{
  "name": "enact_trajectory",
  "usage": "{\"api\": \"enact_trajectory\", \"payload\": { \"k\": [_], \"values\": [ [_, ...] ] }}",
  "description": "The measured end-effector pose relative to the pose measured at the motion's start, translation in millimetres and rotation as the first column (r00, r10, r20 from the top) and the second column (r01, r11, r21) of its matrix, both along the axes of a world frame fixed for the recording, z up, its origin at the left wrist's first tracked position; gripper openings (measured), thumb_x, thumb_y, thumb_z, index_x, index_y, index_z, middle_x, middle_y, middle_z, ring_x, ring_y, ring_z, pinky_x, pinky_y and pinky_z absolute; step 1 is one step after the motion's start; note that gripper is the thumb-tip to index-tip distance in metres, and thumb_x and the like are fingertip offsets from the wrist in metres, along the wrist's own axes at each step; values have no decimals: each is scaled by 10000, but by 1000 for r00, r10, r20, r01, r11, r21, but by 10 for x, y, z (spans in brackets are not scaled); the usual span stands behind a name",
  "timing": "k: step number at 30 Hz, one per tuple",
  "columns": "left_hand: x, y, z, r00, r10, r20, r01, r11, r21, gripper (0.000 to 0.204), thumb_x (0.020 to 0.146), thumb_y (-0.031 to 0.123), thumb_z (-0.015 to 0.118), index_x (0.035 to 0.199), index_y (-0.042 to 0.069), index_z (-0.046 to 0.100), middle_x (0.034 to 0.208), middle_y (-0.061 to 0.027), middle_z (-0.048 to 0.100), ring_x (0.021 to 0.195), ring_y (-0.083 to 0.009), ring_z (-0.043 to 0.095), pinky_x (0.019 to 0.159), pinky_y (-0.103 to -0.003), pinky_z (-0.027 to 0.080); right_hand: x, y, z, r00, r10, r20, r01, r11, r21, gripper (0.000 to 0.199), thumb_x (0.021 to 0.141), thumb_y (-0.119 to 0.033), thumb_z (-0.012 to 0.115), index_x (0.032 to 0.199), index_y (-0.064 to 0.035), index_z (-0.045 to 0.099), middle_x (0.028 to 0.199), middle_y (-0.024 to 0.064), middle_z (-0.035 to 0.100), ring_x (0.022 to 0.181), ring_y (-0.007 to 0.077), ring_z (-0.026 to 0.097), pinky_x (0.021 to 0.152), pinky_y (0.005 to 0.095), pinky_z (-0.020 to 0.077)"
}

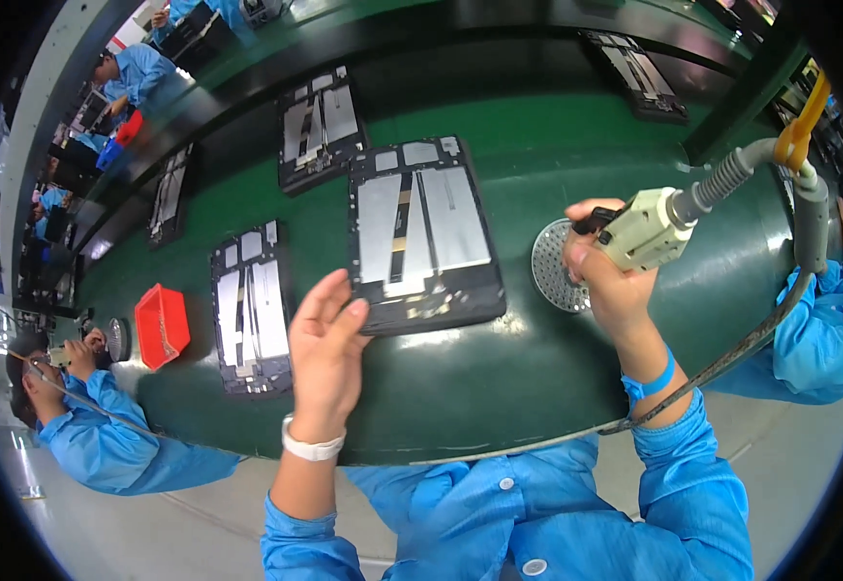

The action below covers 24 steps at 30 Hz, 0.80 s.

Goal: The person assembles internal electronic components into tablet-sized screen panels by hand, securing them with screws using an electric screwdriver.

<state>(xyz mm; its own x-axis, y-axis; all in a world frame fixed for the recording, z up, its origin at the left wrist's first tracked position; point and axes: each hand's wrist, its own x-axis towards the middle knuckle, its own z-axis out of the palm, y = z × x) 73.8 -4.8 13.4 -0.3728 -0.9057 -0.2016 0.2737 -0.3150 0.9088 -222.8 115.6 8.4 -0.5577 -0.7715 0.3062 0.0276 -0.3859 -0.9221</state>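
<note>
Watching from the head view, I log the scene by size. The green conveyor belt (pixel 499 387) fills the middle of the frame and curves away to the upper left. On it, straight ahead, lies the opened tablet chassis (pixel 424 235), a dark rectangular frame with two silvery panels and a thin amber strip running between them. Three like units lie farther along: one (pixel 317 128) just behind it, one (pixel 250 308) to its left, one (pixel 170 194) further up the belt. A fifth (pixel 640 75) sits at the far right. A red rectangular bin (pixel 161 325) stands near the left edge of the belt. A round perforated metal dish (pixel 555 265) rests just right of the nearest chassis.

Left hand (pixel 326 347): open, fingers loosely spread, fingertips at the lower left corner of the nearest chassis; I cannot tell whether they touch it. Nothing is grasped. A white band circles that wrist.

Right hand (pixel 607 276): clenched around a beige electric screwdriver (pixel 646 230), held above the dish, its grey corrugated hose running up right to a yellow hook (pixel 801 131). A blue band circles that wrist.

A co-worker's sleeve (pixel 116 441) in blue shows at the lower left.
</note>
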Motion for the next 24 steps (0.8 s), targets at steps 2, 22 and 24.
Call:
{"api": "enact_trajectory", "payload": {
  "k": [2,22,24],
  "values": [
    [193,-295,184,998,-21,-63,21,1000,0,434,958,-32,649,1380,2,554,1226,-64,653,1020,-148,677,856,-313,600,28,-4,39,999,-25,31,25,999,30,411,802,65,699,1182,-24,571,1120,97,697,874,103,626,784,280,542],
    [300,-2878,73,360,640,679,356,578,-734,422,882,366,774,1043,-24,768,897,-208,759,790,-344,741,752,-412,568,28,-57,182,951,-156,-266,152,988,-34,206,792,21,733,995,19,697,796,11,649,680,81,586,655,261,493],
    [60,-2816,-23,47,625,779,597,608,-524,812,783,683,761,1024,-93,733,918,-263,747,799,-389,739,774,-413,576,75,-91,218,933,-146,-328,138,989,-48,213,794,23,735,1004,19,700,787,6,641,673,77,578,644,259,489]
  ]
}}
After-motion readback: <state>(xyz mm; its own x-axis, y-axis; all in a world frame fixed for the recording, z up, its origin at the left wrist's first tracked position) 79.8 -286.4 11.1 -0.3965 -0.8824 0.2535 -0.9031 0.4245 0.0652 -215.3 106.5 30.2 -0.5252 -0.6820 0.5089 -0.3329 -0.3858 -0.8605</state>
